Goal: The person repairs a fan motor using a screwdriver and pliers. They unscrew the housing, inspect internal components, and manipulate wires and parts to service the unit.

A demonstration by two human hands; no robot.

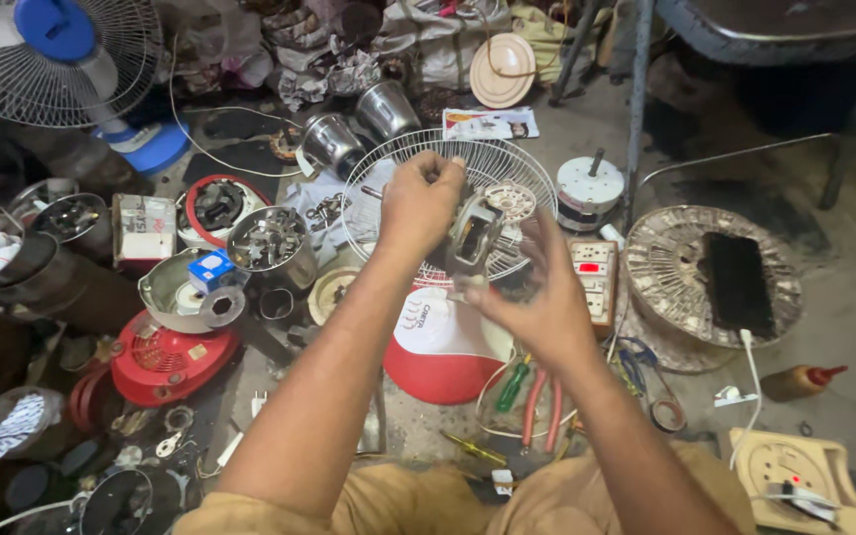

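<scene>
Small blue-and-white box on a metal bowl, white printed carton behind it, leaflet by the far wall.

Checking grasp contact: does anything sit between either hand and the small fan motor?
Nothing visible does. The left hand grips the fan motor from above; the right hand touches it below, in front of the wire fan guard.

Right hand motion-blurred; fan cut off top-left.

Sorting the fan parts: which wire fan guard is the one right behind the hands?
The loose white wire guard on the floor behind both hands; the other sits top left, mounted on the blue-hubbed fan.
</scene>
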